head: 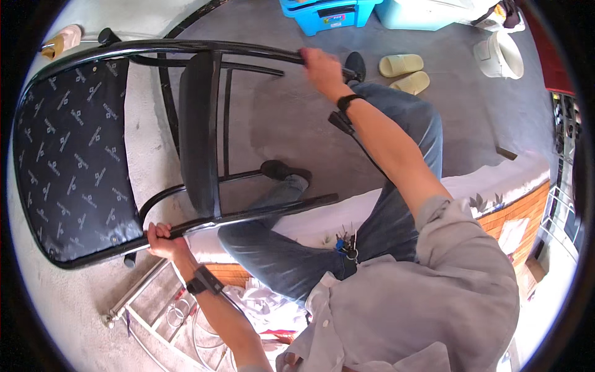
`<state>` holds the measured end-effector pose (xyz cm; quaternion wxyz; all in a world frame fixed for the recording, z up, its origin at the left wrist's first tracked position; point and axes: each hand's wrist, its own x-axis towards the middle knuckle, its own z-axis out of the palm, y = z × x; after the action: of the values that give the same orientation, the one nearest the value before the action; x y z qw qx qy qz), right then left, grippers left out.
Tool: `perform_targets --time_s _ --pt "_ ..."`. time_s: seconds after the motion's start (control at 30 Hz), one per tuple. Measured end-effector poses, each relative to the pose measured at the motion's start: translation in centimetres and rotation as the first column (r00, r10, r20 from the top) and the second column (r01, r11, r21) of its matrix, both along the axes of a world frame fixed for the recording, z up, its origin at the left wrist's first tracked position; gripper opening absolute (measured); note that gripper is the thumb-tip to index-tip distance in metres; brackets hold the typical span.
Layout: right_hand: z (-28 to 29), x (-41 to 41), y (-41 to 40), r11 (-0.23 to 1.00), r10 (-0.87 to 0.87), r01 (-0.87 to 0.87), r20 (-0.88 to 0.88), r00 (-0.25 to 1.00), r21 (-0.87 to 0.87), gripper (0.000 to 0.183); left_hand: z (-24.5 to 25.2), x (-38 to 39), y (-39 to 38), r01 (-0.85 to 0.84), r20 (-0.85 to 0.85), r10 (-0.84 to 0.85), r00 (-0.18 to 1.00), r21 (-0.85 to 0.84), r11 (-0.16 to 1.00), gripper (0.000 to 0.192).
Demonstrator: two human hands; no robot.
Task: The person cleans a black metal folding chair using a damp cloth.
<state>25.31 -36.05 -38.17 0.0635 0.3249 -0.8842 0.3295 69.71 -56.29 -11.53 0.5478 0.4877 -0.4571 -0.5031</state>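
Observation:
A black metal-framed chair (215, 135) is held tilted in front of me. Its padded backrest (74, 158), patterned with printed writing, faces up at the left, and the dark seat (197, 135) is seen nearly edge-on. My left hand (162, 239) is wrapped around the near side tube, beside the backrest's corner. Across from it, my right hand (325, 74) grips the far side tube towards its end; it is slightly blurred. Both wrists carry dark straps, with small cabled devices close by.
I sit on a bed edge (502, 176) with wooden side panelling. A metal rack (153, 321) stands at lower left. Beyond my right foot lie yellow slippers (400, 66). A white bucket (499, 56), a blue storage box (332, 16) and a pale wall are around.

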Motion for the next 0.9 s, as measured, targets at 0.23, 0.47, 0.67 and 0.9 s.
perform_targets --time_s 0.23,0.47,0.67,0.9 --pt "5.9 9.2 0.1 0.796 -0.004 0.246 0.403 0.915 -0.552 0.026 0.9 1.4 0.0 -0.022 -0.002 0.022 1.000 -0.014 1.000 0.029" --pt "13.2 9.4 -11.8 0.725 0.237 0.070 0.343 0.909 -0.685 0.050 -0.1 -0.3 -1.3 0.053 0.041 -0.054 0.998 0.030 0.998 0.035" --pt "14.5 16.4 -13.3 0.862 0.311 -0.148 0.275 0.910 -0.485 0.086 0.4 1.6 -2.9 0.110 -0.012 -0.109 0.994 0.032 0.993 0.034" --pt "16.0 28.9 -6.7 0.876 0.470 -0.366 0.381 0.796 -0.315 0.063 0.5 1.8 -1.6 0.041 -0.014 -0.041 0.999 0.026 0.999 0.032"
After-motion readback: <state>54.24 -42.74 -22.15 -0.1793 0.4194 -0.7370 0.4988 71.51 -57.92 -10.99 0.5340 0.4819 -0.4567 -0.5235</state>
